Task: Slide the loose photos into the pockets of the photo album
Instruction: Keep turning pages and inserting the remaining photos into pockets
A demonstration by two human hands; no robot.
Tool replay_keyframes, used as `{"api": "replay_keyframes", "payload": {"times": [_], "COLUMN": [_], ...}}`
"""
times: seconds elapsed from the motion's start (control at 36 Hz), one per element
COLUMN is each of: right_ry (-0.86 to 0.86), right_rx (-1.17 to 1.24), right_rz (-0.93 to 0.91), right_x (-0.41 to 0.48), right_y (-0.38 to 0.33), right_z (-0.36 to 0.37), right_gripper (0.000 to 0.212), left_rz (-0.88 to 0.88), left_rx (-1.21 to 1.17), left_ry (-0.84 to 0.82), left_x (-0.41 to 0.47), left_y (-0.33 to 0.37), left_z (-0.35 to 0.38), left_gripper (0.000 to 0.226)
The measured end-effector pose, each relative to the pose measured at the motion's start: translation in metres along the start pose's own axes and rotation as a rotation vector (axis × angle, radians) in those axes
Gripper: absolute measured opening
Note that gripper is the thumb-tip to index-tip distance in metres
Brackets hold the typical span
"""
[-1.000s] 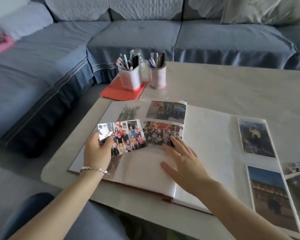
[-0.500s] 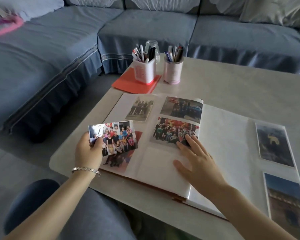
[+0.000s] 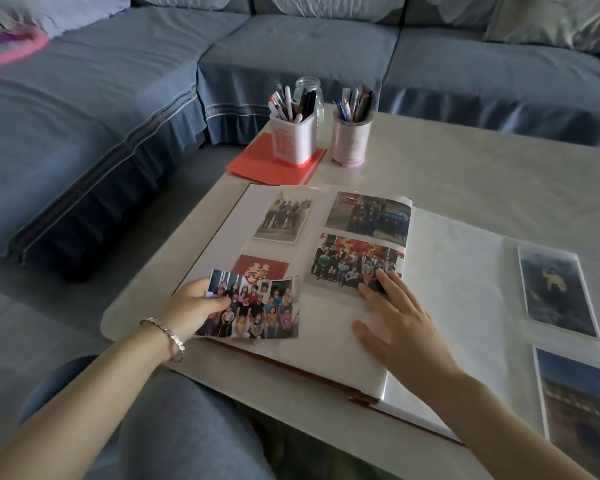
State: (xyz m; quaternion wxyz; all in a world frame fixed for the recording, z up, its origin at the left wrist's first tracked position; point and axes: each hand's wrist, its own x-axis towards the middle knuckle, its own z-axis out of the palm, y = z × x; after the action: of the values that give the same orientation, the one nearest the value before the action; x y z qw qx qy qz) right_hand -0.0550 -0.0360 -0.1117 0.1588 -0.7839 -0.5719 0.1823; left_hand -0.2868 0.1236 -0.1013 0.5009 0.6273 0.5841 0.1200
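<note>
**Loose photo** [image 3: 253,306], a colour group portrait. You hold it over the near left corner of the photo album [image 3: 447,289], its top edge overlapping a red card [image 3: 260,266] pocketed in the album's left page.

Your left hand [image 3: 194,306] pinches the print by its left edge, thumb on the face. This leaves the right edge free to lead into a sleeve. The print bows slightly, as thin paper gripped at one side will. Which pocket mouth it is meant for cannot be told; the bare sleeve in the near part of the album's raised leaf looks the likeliest.

Your right hand [image 3: 399,327] lies flat and spread on that leaf, holding nothing. Its fingertips [image 3: 385,280] rest on the near corner of a pocketed group photo [image 3: 347,261]. Probably it pins the leaf so the plastic neither lifts nor slides as the print goes in.

- **Toward the album's far edge:** a faded print [image 3: 283,220] and a dark print [image 3: 368,216] lie in pockets.
- **On the album's right page:** a sleeved upright print [image 3: 555,292] and, nearer you, a building view [image 3: 579,403].
- **Beyond the album's far edge, on the table [image 3: 499,188]:** a square pen cup [image 3: 293,140] on a red folder [image 3: 253,164], a round pen cup [image 3: 350,140] beside it and a glass jar [image 3: 307,86] behind.
- **Past the album's far and left sides:** a blue sofa [image 3: 84,98].
</note>
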Motion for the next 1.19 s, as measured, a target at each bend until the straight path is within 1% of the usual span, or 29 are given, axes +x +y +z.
{"api": "replay_keyframes", "payload": {"times": [0.19,0.31,0.44,0.53,0.58,0.61,0.67,0.69,0.75,0.78,0.81,0.86,0.92,0.94,1.0,1.06,1.14,1.19], "right_ry": [-0.004,0.004,-0.030,-0.057,-0.065,-0.066,-0.071,-0.071,-0.073,-0.077,-0.079,-0.080,-0.084,-0.085,-0.083,-0.088,-0.110,-0.111], "right_rx": [0.018,0.030,0.011,0.011,0.017,0.019,0.008,0.001,-0.012,-0.018,-0.021,-0.026,-0.037,-0.045,-0.059,-0.064,-0.083,-0.089], "right_rz": [0.005,-0.011,0.018,0.032,0.029,0.027,0.026,0.025,0.026,0.028,0.029,0.031,0.029,0.026,0.016,0.013,0.018,0.018], "right_x": [0.000,0.000,0.000,-0.001,-0.001,-0.001,-0.001,-0.002,-0.002,-0.002,-0.002,-0.001,-0.001,-0.001,-0.001,-0.001,-0.001,-0.001], "right_y": [0.000,0.001,0.000,-0.001,-0.002,-0.002,-0.002,-0.002,-0.003,-0.003,-0.003,-0.003,-0.002,-0.001,0.000,0.000,0.001,0.000], "right_z": [0.000,0.000,-0.001,-0.002,-0.004,-0.004,-0.005,-0.005,-0.006,-0.006,-0.006,-0.006,-0.005,-0.005,-0.005,-0.005,-0.005,-0.005], "right_gripper": [0.061,0.060,0.062,0.067,0.075,0.079,0.083,0.083,0.084,0.084,0.084,0.084,0.083,0.083,0.084,0.087,0.081,0.081], "left_rz": [0.003,0.031,0.076,0.095,0.101,0.115,0.132,0.131,0.146,0.162,0.184,0.211,0.210,0.222,0.246,0.251,0.234,0.207], "left_rx": [0.123,0.154,0.187,0.203,0.218,0.246,0.324,0.368,0.439,0.467,0.468,0.422,0.403,0.395,0.383,0.369,0.316,0.283], "left_ry": [-0.114,-0.143,-0.211,-0.242,-0.250,-0.246,-0.224,-0.221,-0.209,-0.187,-0.140,-0.028,0.091,0.148,0.215,0.208,0.137,0.099], "left_x": [-0.001,-0.001,-0.005,-0.006,-0.007,-0.008,-0.009,-0.010,-0.012,-0.012,-0.012,-0.011,-0.011,-0.010,-0.009,-0.009,-0.011,-0.012], "left_y": [0.001,0.007,0.024,0.033,0.038,0.039,0.041,0.041,0.041,0.040,0.040,0.039,0.037,0.035,0.033,0.031,0.031,0.032], "left_z": [-0.006,-0.007,0.013,0.027,0.038,0.043,0.053,0.057,0.062,0.063,0.063,0.061,0.057,0.055,0.051,0.049,0.049,0.049], "left_gripper": [0.013,0.013,0.015,0.020,0.026,0.027,0.016,0.015,0.025,0.027,0.025,0.013,0.026,0.027,0.018,0.014,0.013,0.014]}}
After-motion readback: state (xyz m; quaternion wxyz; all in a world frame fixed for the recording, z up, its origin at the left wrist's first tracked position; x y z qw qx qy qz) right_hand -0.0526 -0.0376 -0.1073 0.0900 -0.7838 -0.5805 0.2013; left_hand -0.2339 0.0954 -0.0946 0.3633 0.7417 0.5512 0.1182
